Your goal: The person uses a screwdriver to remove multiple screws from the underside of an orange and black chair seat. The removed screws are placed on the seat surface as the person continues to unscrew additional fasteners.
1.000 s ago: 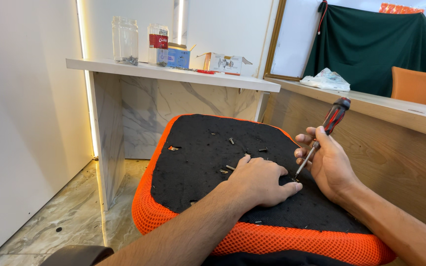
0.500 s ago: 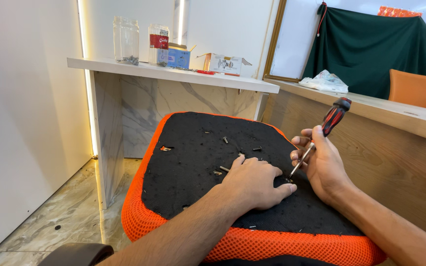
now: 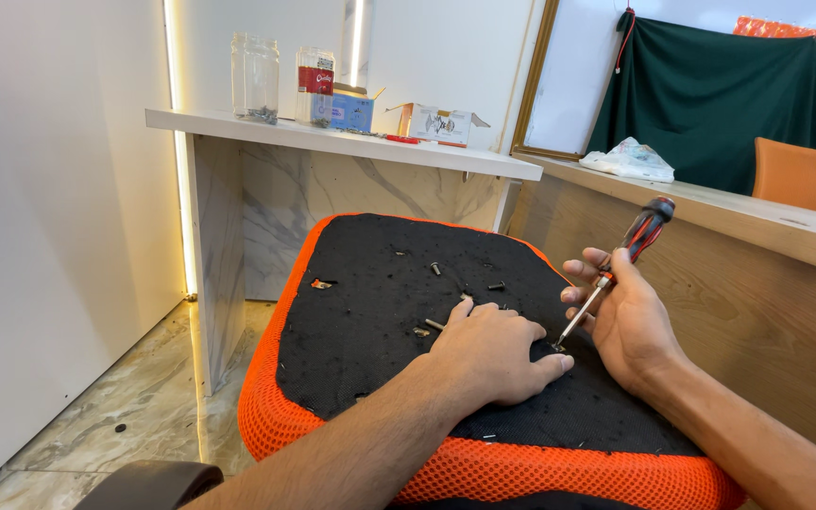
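Observation:
An upturned chair seat [image 3: 370,312], black fabric underside with an orange mesh rim, lies in front of me. My left hand [image 3: 493,354] rests flat on the black fabric, fingers pointing right. My right hand [image 3: 627,316] grips a red and black screwdriver [image 3: 642,229] tilted toward me; its metal tip [image 3: 559,345] meets the fabric just beyond my left fingertips. Several loose screws [image 3: 434,268] lie on the fabric above my left hand.
A white marble-look shelf [image 3: 332,142] behind the seat carries two glass jars [image 3: 255,77] and small cardboard boxes [image 3: 441,123]. A wooden counter [image 3: 757,222] runs along the right, with a plastic bag [image 3: 630,156] on it. An orange chair [image 3: 809,175] and green cloth stand behind.
The view shifted slightly; both hands stay on the seat, and the screwdriver keeps its tip at the same spot beside my left fingertips.

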